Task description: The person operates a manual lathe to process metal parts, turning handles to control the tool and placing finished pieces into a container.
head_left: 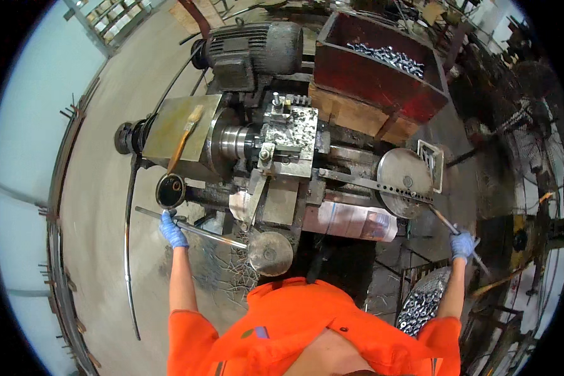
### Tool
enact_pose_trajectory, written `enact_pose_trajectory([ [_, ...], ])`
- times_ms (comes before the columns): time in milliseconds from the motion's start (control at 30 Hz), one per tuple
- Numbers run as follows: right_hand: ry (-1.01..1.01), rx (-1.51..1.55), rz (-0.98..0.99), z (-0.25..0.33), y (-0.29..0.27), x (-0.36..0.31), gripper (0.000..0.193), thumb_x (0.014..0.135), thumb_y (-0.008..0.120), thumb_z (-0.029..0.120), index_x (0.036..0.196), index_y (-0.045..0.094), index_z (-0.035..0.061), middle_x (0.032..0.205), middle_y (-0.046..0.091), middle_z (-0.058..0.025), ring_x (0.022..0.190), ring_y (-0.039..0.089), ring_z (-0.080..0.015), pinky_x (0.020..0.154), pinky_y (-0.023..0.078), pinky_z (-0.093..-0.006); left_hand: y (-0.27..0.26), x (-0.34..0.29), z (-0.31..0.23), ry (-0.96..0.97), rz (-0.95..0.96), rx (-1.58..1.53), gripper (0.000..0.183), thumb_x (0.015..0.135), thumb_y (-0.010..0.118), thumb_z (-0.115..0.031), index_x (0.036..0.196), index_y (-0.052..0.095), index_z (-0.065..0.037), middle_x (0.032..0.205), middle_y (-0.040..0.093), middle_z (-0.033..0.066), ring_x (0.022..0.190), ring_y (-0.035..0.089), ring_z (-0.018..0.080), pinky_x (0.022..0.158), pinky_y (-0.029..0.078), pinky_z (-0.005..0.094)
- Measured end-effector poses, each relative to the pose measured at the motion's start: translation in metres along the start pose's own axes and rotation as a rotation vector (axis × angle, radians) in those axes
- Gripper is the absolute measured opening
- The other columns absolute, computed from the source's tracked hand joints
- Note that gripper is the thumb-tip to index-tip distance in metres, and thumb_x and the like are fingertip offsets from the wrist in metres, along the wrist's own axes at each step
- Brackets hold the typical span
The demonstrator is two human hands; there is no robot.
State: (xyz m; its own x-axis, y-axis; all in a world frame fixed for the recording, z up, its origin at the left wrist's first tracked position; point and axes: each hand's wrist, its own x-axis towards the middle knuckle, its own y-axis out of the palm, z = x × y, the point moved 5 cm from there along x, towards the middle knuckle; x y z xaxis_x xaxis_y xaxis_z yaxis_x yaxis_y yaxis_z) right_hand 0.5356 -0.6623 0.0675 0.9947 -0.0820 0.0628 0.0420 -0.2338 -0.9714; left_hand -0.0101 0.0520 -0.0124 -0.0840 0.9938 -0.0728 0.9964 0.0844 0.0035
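Observation:
My left hand (173, 232), in a blue glove, is closed around a long metal lever rod (210, 235). That rod runs to a round metal disc (270, 254) at the front of a small lathe (291, 135). On the right, my gloved right hand (462, 245) grips another lever rod (443, 220), which meets a perforated flat bar (370, 183) crossing a larger disc (405, 178). Beyond my left hand stands a round cup (170, 205) of dark liquid. A wooden-handled brush (185, 138) lies on the headstock (175, 128), its handle end by the cup. A bright spindle (233, 142) faces the tool block (294, 128).
A dark red bin (370, 72) of small metal parts stands behind the lathe, right of an electric motor (257, 49). Beside my right forearm, a basket (442, 276) holds more metal parts. Metal shavings (235, 276) litter the floor. A white plastic basket (438, 166) sits behind the larger disc.

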Motion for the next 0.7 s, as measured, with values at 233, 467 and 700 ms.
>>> enact_pose_trajectory([
  [233,-0.055,-0.199,0.120,0.075,-0.030,0.099,0.042,0.085,0.046,0.042,0.119,0.054,0.0174,0.131,0.047,-0.0082,0.129,0.032,-0.0276,0.107,0.016,-0.0502,-0.005,0.003,0.018,-0.110,0.051,-0.003,0.045,0.088,0.048,-0.043,0.088,0.062,0.000,0.060,0.057,0.0080,0.051,0.054,0.0168,0.051,0.044,0.0283],
  [467,-0.222,-0.106,-0.198,0.109,-0.027,0.058,0.063,0.076,0.058,0.044,0.127,0.045,0.0106,0.135,0.041,-0.0103,0.127,0.034,-0.0295,0.105,0.023,-0.0478,-0.034,0.029,0.030,-0.227,0.149,-0.157,0.055,0.085,0.049,-0.055,0.092,0.059,-0.002,0.072,0.061,0.0097,0.059,0.060,0.0203,0.056,0.051,0.0304],
  [700,-0.239,0.290,-0.296,0.071,0.024,-0.024,0.055,0.075,0.061,0.049,0.105,0.063,0.0039,0.113,0.059,-0.0164,0.112,0.049,-0.0345,0.102,0.029,-0.0433,-0.040,0.045,0.117,0.170,0.478,1.334,0.031,0.079,0.050,-0.031,0.091,0.062,-0.004,0.088,0.064,0.0190,0.084,0.061,0.0337,0.075,0.048,0.0393],
])
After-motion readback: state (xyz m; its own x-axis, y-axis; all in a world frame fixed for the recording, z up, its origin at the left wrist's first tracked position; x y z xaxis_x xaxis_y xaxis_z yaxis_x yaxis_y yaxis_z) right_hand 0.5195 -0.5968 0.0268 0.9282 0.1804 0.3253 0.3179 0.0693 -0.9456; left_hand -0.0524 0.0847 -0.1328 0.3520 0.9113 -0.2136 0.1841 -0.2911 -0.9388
